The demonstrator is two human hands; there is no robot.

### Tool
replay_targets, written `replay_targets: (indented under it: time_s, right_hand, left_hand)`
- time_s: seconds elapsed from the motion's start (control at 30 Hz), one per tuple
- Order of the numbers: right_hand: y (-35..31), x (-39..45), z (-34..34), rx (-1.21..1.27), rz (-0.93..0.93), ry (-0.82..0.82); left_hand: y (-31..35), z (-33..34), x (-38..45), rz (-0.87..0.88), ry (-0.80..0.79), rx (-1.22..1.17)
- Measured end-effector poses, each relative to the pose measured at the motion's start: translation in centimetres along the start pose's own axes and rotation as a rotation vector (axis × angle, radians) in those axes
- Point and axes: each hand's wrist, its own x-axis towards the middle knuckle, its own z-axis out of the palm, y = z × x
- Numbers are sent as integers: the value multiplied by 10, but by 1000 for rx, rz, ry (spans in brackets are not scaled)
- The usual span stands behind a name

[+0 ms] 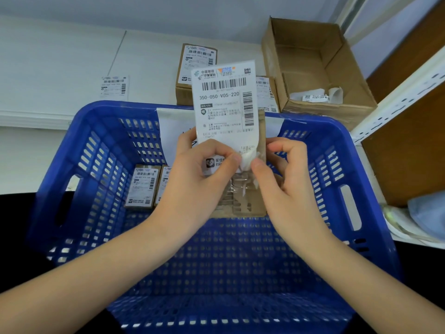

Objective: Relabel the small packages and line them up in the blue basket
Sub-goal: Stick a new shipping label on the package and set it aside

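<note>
Above the blue basket (pixel 313 150) I hold a white shipping label (pixel 224 102) upright against a small brown package (pixel 250 201). My left hand (pixel 192 179) pinches the label's lower left part and supports the package. My right hand (pixel 284 174) pinches the label's curled bottom right corner. Two labelled small packages (pixel 143 186) lie side by side on the basket floor at the left; the second is partly hidden by my left hand.
Beyond the basket on the white table stand two labelled brown packages (pixel 195 68), a loose label (pixel 114 88) and an open cardboard box (pixel 313 66) holding crumpled paper scraps. A shelf upright (pixel 397 97) and wooden panel stand at the right.
</note>
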Motion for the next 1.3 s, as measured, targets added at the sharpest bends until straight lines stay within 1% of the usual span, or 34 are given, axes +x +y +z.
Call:
replay_targets:
  time_s: [0.17, 0.33, 0.4, 0.53, 0.7, 0.83, 0.93, 1.1, 1.3]
  right_hand:
    - [-4, 0, 0, 44, -5, -20]
    - [-1, 2, -1, -202, -142, 6]
    - [1, 3, -2, -232, -180, 18]
    - [2, 5, -4, -191, -205, 5]
    - [2, 5, -4, -176, -188, 0]
    - [-2, 4, -6, -12, -37, 40]
    - [-5, 7, -11, -80, 21, 27]
    - [-8, 9, -14, -139, -4, 0]
    - [-5, 10, -15, -60, 75, -59]
  left_hand:
    - [0, -1, 0, 15, 12, 9]
    - [1, -1, -1, 26, 1, 11]
    - [1, -1, -1, 21, 1, 11]
    - [2, -3, 2, 18, 5, -3]
    - [4, -6, 2, 13, -4, -14]
    - [4, -7, 1, 2, -9, -30]
    - [5, -10, 4, 26, -13, -15]
    - [5, -12, 6, 12, -17, -111]
    - [4, -10, 6, -4, -9, -180]
